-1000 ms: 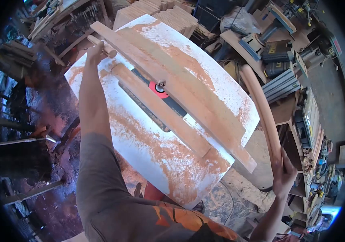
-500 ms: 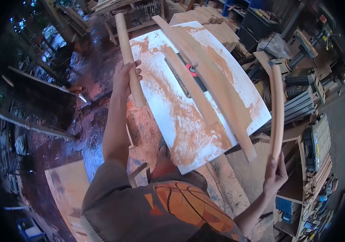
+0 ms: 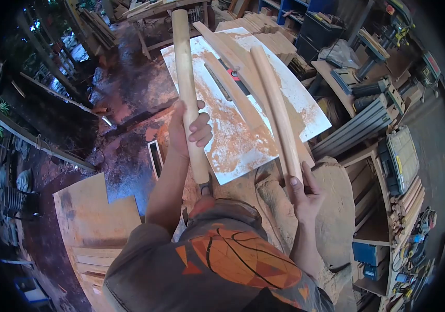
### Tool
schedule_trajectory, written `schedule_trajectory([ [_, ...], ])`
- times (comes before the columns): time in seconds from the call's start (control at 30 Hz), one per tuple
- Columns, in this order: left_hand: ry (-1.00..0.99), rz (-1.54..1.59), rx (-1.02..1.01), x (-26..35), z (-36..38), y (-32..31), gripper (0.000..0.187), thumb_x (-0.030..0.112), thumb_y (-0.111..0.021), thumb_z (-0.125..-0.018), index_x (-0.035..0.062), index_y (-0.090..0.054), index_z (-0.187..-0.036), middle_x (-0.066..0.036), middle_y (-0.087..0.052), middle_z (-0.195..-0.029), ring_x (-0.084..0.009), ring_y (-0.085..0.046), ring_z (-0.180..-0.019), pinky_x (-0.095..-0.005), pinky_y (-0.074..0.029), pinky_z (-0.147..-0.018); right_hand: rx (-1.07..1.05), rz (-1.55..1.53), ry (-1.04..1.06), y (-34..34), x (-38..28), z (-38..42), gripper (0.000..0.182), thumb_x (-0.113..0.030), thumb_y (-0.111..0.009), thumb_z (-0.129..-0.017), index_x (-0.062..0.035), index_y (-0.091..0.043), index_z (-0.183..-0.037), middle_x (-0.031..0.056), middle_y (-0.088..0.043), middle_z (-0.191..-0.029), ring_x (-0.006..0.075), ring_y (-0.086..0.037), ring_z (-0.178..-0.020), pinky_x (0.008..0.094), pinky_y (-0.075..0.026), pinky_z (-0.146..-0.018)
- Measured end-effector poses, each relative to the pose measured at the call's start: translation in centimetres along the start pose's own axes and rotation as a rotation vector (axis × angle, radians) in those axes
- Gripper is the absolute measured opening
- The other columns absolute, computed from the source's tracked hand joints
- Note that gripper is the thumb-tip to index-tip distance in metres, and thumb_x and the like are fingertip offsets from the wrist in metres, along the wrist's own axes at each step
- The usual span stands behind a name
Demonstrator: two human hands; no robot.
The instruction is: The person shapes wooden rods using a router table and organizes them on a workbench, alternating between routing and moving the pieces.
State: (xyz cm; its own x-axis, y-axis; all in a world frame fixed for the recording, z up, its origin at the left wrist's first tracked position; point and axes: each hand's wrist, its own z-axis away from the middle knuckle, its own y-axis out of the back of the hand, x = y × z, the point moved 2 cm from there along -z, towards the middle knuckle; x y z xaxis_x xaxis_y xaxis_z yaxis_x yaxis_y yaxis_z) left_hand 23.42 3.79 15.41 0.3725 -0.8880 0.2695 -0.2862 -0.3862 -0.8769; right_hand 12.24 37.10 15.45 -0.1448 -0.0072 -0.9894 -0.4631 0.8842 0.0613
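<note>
My left hand (image 3: 192, 126) is wrapped round a rounded wooden rod (image 3: 183, 62) that stands nearly upright in view, over the left edge of a white table top. My right hand (image 3: 305, 193) grips the near end of a second, slightly curved wooden rod (image 3: 274, 106), which slants away over the table's right side. Beneath them, the white table top (image 3: 222, 169) is strewn with sawdust. A long board (image 3: 221, 44) and a shorter curved wood strip (image 3: 231, 88) lie on it, beside a dark slot with a red ring (image 3: 234, 75).
On the right are shelves with a clear-lidded organizer case (image 3: 403, 156) and bundled wood sticks (image 3: 407, 205). Stacked boards (image 3: 259, 34) stand behind the table. A large wood slab (image 3: 334, 208) lies near my right arm, and a plywood sheet (image 3: 90, 208) at lower left.
Both hands have come closer together with their rods. The right rod has swung left from beside the table to over it; the left rod has moved right and nearer to me.
</note>
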Motion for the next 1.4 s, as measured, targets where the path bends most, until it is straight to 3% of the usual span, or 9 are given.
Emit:
schedule_trajectory([
  [0.2,0.104,-0.282,0.064,-3.9,1.5,-1.1,0.037,0.01,-0.062,-0.09,0.0077,-0.054,-0.127,-0.001,-0.05,-0.073,-0.013,-0.049,-0.05,-0.0306,-0.046,-0.052,0.017,-0.126,0.01,-0.9,-0.6,2.0,0.055,-0.012,-0.074,-0.096,0.0094,-0.054,-0.143,0.0163,-0.075,-0.112,0.0168,-0.072,-0.091,0.0267,-0.056,-0.08],
  [0.47,0.117,-1.068,0.231,-12.0,0.8,-4.4,0.031,0.024,-0.067,-0.098,0.002,-0.057,-0.118,-0.006,-0.061,-0.097,-0.0159,-0.061,-0.088,-0.0323,-0.053,-0.079,-0.107,0.245,0.358,-2.5,-0.8,3.4,0.061,-0.01,-0.088,-0.081,0.0014,-0.064,-0.136,0.011,-0.055,-0.116,0.0217,-0.056,-0.109,0.0327,-0.048,-0.096],
  [0.67,0.15,-1.175,-0.172,-19.0,0.9,-5.3,0.052,0.045,-0.049,-0.108,-0.0006,-0.047,-0.134,-0.02,-0.046,-0.129,-0.0303,-0.05,-0.121,-0.0421,-0.043,-0.105,-0.099,0.435,0.276,-1.7,2.1,4.8,0.055,-0.008,-0.09,-0.075,0.0028,-0.067,-0.123,0.0109,-0.049,-0.121,0.0238,-0.055,-0.113,0.0365,-0.05,-0.095],
  [0.73,0.133,-1.062,-0.202,-18.8,0.9,-4.9,0.046,0.038,-0.052,-0.108,0.0005,-0.048,-0.134,-0.019,-0.05,-0.129,-0.0303,-0.053,-0.119,-0.0416,-0.043,-0.104,0.025,-0.049,-0.019,-1.4,3.7,4.9,0.045,-0.008,-0.09,-0.076,0.0049,-0.066,-0.112,0.0108,-0.056,-0.116,0.0203,-0.062,-0.103,0.0339,-0.054,-0.087],
  [0.8,-0.333,-1.363,-0.073,-14.4,0.8,-4.0,0.036,0.027,-0.058,-0.106,0.0007,-0.053,-0.13,-0.015,-0.055,-0.127,-0.0282,-0.055,-0.117,-0.0408,-0.044,-0.103,0.064,-0.041,-0.107,0.1,4.1,5.8,0.039,-0.006,-0.087,-0.08,0.0035,-0.062,-0.108,0.0094,-0.062,-0.106,0.0173,-0.065,-0.092,0.0317,-0.055,-0.08],
  [0.93,-0.757,-1.005,0.951,-1.8,3.3,5.6,0.015,0.018,-0.06,-0.105,0.0057,-0.062,-0.112,-0.005,-0.065,-0.099,-0.0163,-0.063,-0.092,-0.0325,-0.051,-0.084,0.381,0.166,-0.088,4.9,6.8,8.7,0.033,-0.003,-0.081,-0.084,0.0018,-0.06,-0.109,0.0058,-0.065,-0.097,0.0126,-0.063,-0.084,0.0296,-0.054,-0.076],
  [1.03,-0.56,-0.705,1.329,5.5,10.6,24.9,0.021,0.023,-0.063,-0.1,0.0051,-0.062,-0.11,-0.004,-0.064,-0.093,-0.0144,-0.063,-0.088,-0.0317,-0.051,-0.075,0.58,0.196,-0.057,7.0,7.6,10.5,0.032,-0.005,-0.081,-0.085,0.0015,-0.061,-0.108,0.0053,-0.065,-0.094,0.0119,-0.061,-0.082,0.0295,-0.053,-0.075],
  [1.2,-0.021,-0.415,1.261,2.4,9.7,38.9,0.036,0.028,-0.058,-0.101,0.0026,-0.063,-0.126,-0.009,-0.07,-0.115,-0.0187,-0.066,-0.1,-0.0368,-0.054,-0.087,0.777,0.4,-0.228,7.8,6.6,11.3,0.021,-0.018,-0.076,-0.088,-0.0052,-0.06,-0.092,-0.0025,-0.055,-0.073,0.0061,-0.045,-0.055,0.0241,-0.035,-0.049],
  [1.4,0.216,-0.209,1.253,-2.4,3.2,48.3,0.036,0.028,-0.057,-0.101,0.0027,-0.062,-0.127,-0.009,-0.069,-0.117,-0.0189,-0.065,-0.102,-0.0371,-0.053,-0.088,0.965,0.44,-0.338,4.4,3.1,12.2,0.023,-0.011,-0.072,-0.085,0.0012,-0.062,-0.102,0.0011,-0.057,-0.083,0.0106,-0.054,-0.072,0.0289,-0.044,-0.063],
])
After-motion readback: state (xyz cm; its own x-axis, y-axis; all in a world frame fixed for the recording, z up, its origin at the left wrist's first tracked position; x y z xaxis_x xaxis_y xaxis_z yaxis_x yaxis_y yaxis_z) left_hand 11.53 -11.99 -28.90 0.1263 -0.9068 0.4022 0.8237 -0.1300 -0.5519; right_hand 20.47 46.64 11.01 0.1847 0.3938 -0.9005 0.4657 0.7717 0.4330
